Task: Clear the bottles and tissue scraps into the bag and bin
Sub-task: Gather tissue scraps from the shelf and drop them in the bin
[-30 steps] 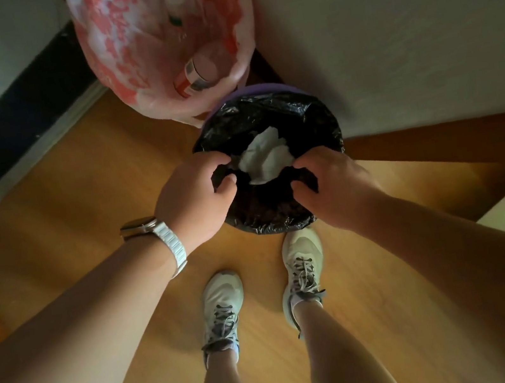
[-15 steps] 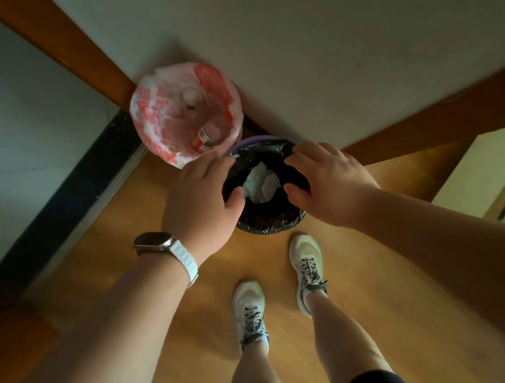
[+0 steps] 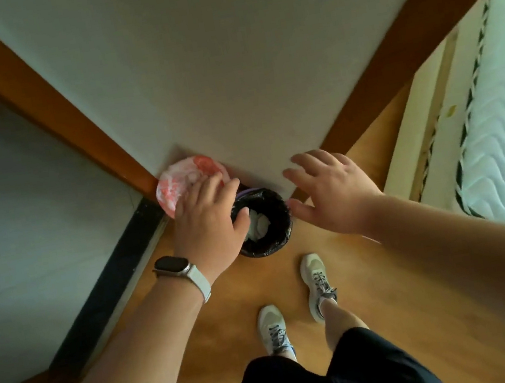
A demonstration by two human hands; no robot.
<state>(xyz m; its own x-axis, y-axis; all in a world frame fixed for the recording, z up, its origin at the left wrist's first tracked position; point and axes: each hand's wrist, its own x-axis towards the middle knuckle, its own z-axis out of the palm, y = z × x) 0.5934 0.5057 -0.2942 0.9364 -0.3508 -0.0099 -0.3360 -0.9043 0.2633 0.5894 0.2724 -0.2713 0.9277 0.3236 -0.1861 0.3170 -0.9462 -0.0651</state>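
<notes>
Wood floor (image 3: 231, 312), bin (image 3: 282, 239) beside wall (image 3: 225, 78)

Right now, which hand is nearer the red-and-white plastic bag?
Left. The left hand overlaps the bag at its lower right edge in the head view. The right hand is open on the far side of the bin from the bag.

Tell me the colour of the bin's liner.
The liner is glossy black, seen best in the head view.

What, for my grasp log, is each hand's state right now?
Left hand: open, fingers relaxed, holding nothing.
Right hand: open, fingers spread, holding nothing.
</notes>
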